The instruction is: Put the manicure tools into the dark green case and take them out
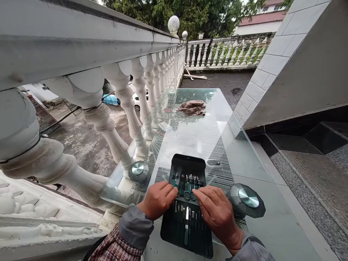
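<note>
A black manicure case [165,232] lies unfolded on the glass table [244,163]. Its middle holds small scissors [187,194] with teal loops, nail clippers [195,178] and a slim pointed teal tool [176,180]. Several thin tools and a larger silver-and-teal one [186,224] sit in the lower flap. At the case's left edge is my left hand [159,199], its fingers closed by the pointed tool's lower end. My right hand [217,212] reaches over the right edge, thumb and fingers pinched near the clippers. What either pinch holds is hidden by the fingers.
A crumpled brown cloth [192,107] lies farther along the glass, and a small dark oval object [214,163] is behind the case. Round metal-topped supports [247,199] show at both sides. A white balustrade [108,127] runs along the left; steps [312,159] rise at the right.
</note>
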`<state>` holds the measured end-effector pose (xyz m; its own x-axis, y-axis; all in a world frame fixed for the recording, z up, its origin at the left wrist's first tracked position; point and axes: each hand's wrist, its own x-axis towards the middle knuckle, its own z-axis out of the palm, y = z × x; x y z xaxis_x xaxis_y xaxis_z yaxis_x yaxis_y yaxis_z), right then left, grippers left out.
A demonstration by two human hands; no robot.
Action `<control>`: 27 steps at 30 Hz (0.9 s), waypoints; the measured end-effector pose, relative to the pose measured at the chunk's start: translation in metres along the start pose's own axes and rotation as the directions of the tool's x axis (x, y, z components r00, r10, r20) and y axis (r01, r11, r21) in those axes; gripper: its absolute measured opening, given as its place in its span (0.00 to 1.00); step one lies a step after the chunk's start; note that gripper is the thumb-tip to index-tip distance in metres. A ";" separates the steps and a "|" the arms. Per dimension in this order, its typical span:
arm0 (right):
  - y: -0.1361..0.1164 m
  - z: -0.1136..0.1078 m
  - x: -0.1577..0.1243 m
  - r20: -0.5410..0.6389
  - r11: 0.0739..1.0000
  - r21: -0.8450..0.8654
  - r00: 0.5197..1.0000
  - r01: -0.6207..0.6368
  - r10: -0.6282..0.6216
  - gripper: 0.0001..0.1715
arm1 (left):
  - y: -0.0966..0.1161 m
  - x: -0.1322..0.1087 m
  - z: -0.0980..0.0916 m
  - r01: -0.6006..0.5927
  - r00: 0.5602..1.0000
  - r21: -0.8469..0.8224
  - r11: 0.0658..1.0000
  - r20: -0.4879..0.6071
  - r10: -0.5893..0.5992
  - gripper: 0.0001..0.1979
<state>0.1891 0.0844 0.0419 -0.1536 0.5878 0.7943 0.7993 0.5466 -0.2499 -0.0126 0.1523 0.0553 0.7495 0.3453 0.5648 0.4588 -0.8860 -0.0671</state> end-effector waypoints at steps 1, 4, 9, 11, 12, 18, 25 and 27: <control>0.001 0.000 -0.001 0.005 1.000 -0.001 1.000 -0.002 0.002 0.17 | 0.001 -0.001 0.000 -0.010 1.000 0.048 0.999 0.028 0.008 0.11; 0.001 -0.001 -0.004 0.018 1.000 -0.003 1.000 -0.010 0.010 0.17 | 0.003 -0.002 0.000 -0.029 0.997 0.131 0.991 0.073 0.020 0.13; -0.001 -0.001 -0.003 0.019 1.000 -0.002 1.000 0.004 -0.004 0.16 | 0.004 -0.005 0.000 -0.043 0.996 0.170 0.985 0.087 0.028 0.13; -0.001 -0.001 -0.003 0.023 1.000 -0.006 1.000 0.008 -0.007 0.16 | 0.004 -0.007 0.001 -0.057 0.995 0.200 0.978 0.090 0.040 0.13; -0.002 0.000 -0.003 0.026 1.000 -0.006 1.000 0.009 -0.009 0.16 | 0.003 -0.008 0.002 -0.063 0.995 0.213 0.975 0.093 0.044 0.13; -0.002 0.003 -0.005 0.034 1.000 -0.004 0.999 0.027 -0.027 0.16 | 0.002 -0.009 0.005 -0.070 0.994 0.198 0.978 0.101 0.051 0.12; -0.004 0.003 -0.005 0.049 1.000 -0.009 0.999 0.023 -0.022 0.15 | 0.003 -0.010 0.008 -0.070 0.991 0.169 0.983 0.122 0.049 0.12; -0.004 0.003 -0.004 0.050 1.000 -0.007 0.999 0.022 -0.022 0.15 | 0.002 -0.011 0.009 -0.066 0.990 0.163 0.985 0.134 0.044 0.12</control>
<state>0.1848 0.0809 0.0380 -0.1997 0.6049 0.7709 0.7995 0.5554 -0.2287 -0.0153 0.1492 0.0412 0.8260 0.3445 0.4461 0.4801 -0.8446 -0.2368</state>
